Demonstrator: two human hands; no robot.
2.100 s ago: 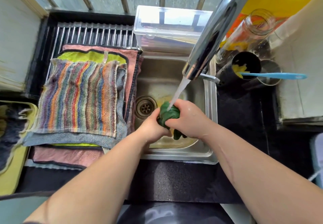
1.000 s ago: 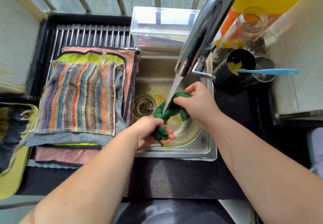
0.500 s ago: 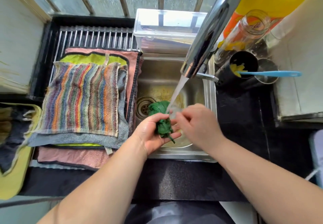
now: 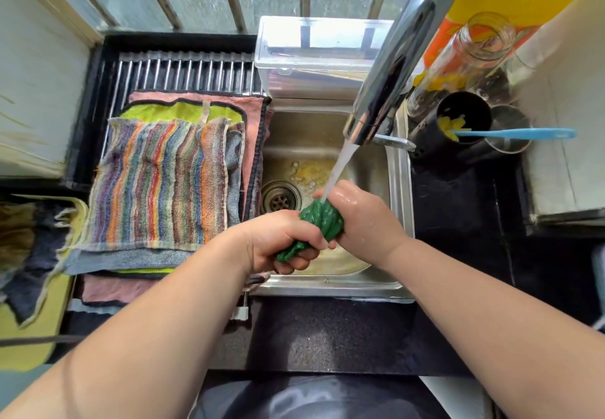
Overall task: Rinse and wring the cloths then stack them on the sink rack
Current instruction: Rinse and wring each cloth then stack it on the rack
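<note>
**Green cloth getting the twist under the tap**

On my feed right now, both hands are working one small green cloth (image 4: 322,222) over the steel sink (image 4: 397,189), near its front edge and just right of the round slotted drain (image 4: 280,201). The cloth is looking soaked and dark, wound into a ropey, ridged lump. The left hand (image 4: 281,242) is curling its fingers tight round the lower tail. The right hand (image 4: 363,219), wet and shiny, is wrapping round the upper end. A white stream of water (image 4: 337,170) is pouring from the chunky chrome tap (image 4: 393,58) straight onto the top of the cloth.

To the left, the ribbed metal rack (image 4: 183,73) is carrying the finished stack. A fuzzy rainbow-striped towel (image 4: 160,183) is lying flat on top, with a grey terry one (image 4: 131,260), a lime one (image 4: 170,111) and a pink one with black edging (image 4: 252,114) peeking out underneath. Behind the sink a clear plastic box (image 4: 311,45) is sitting by the window bars. A black cup (image 4: 458,117) on the right is holding a blue-handled tool (image 4: 517,133).

Compared with half a second back, the cloth was just a loose wad in the left hand while the right was rinsing its fingers in the stream. Now both are gripping it and it's twisted up. The rack stack isn't looking any different.
</note>
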